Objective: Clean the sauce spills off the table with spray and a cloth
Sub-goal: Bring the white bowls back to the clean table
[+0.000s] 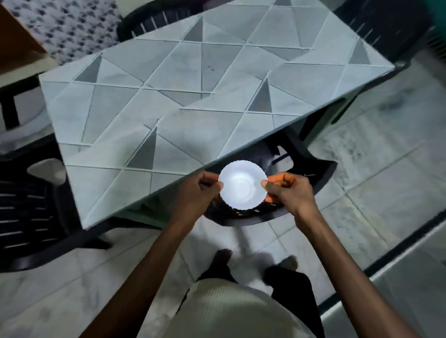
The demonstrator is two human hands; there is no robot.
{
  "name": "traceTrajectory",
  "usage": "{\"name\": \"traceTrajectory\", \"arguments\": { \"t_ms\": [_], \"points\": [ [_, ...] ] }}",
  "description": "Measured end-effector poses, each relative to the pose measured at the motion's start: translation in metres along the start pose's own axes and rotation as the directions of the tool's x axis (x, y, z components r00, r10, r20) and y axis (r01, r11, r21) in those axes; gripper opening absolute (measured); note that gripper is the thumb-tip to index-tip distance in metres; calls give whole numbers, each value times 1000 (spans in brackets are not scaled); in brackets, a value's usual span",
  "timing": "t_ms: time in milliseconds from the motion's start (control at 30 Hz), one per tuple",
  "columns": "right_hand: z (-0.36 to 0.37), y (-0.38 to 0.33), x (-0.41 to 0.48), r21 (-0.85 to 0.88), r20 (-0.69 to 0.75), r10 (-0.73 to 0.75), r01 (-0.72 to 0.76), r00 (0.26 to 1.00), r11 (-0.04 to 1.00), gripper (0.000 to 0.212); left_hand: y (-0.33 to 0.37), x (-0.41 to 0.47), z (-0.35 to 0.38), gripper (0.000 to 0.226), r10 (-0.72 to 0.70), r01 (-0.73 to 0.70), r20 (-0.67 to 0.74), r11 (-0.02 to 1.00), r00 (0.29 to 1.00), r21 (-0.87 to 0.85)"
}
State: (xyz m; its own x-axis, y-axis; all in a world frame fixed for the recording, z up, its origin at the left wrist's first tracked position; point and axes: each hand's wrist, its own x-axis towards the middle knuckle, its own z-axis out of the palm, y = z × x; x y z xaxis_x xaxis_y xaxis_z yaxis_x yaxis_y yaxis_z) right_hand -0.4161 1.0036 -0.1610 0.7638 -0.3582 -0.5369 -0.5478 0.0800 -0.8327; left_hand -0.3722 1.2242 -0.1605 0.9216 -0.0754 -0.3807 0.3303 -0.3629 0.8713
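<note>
A small white saucer [242,186] with a scalloped rim is held level between both hands, just off the near edge of the table [194,91]. My left hand [203,191] pinches its left rim and my right hand [285,190] pinches its right rim. The saucer looks bare. The table wears a grey cloth with a triangle pattern, and a few small dark specks [210,67] mark its middle. No spray bottle or cleaning cloth is in view.
Dark plastic chairs ring the table: one under the saucer [293,172], one at the left [18,206], one at the far side [157,15]. The floor [370,162] is pale marble tile. A patterned curtain [65,13] hangs at the back left.
</note>
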Motion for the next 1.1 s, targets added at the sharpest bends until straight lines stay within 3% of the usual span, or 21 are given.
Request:
{"name": "traceTrajectory", "arguments": {
  "t_ms": [367,533,833,1100],
  "points": [
    [-246,-61,143,-65,111,-58,66,992,996,16,114,52,248,11,15,-19,-105,999,994,-39],
    [-326,-101,193,-59,196,-108,122,975,991,6,165,76,336,10,-26,18,-197,999,980,-41],
    [-389,-164,353,-176,342,-92,160,935,971,10,228,172,440,10,-98,44,-351,986,931,-159],
    [-400,-225,496,-330,444,-136,302,886,895,12,271,265,508,10,-172,74,-474,973,864,-217]
  ]
}}
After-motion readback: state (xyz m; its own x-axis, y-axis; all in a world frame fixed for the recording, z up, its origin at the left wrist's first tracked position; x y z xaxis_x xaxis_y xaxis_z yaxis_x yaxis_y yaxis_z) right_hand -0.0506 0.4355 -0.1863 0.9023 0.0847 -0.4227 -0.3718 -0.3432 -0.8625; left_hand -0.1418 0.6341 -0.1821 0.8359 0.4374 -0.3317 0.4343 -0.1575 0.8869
